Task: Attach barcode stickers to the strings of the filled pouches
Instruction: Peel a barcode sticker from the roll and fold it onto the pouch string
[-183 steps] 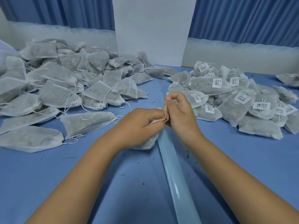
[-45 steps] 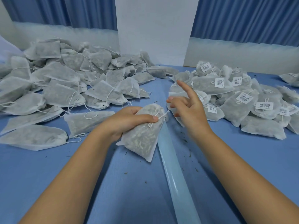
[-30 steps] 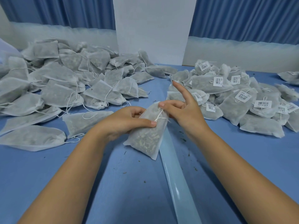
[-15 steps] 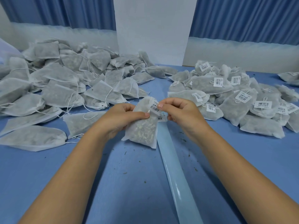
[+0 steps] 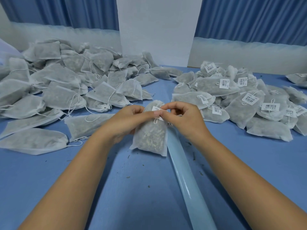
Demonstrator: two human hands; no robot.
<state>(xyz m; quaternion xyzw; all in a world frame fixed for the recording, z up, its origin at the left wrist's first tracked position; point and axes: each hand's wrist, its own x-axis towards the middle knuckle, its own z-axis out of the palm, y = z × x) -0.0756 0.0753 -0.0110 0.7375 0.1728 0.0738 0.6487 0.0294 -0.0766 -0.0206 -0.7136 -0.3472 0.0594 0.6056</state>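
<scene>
Pouch (image 5: 150, 136) is dead centre, held upright-ish over the blue table (image 5: 116, 196). Its bottom edge is down at the top, but I can't tell if it's resting. Its right side is hard against the pale liner strip (image 5: 186, 180).

A sec ago the right hand had a finger stuck up w/ only string in play. Half a sec ago the barcode sticker (image 5: 157, 111) turned up at the neck.

Now both hands are on it. Left hand (image 5: 127, 120) pinches one end w/ thumb & forefinger, other fingers curled behind the neck. Right hand (image 5: 184, 118) pinches the other end, fingers curled in. The string (image 5: 155, 121) knot hangs just below.

Looks like the label's being folded shut over the string, so this pouch is nearly done.

Room: the tagged pile (image 5: 240, 103) starts just beside the right hand, and the untagged pile (image 5: 66, 87) is near the left wrist. Space to move is toward the person, where only the strip & loose bits lie.
</scene>
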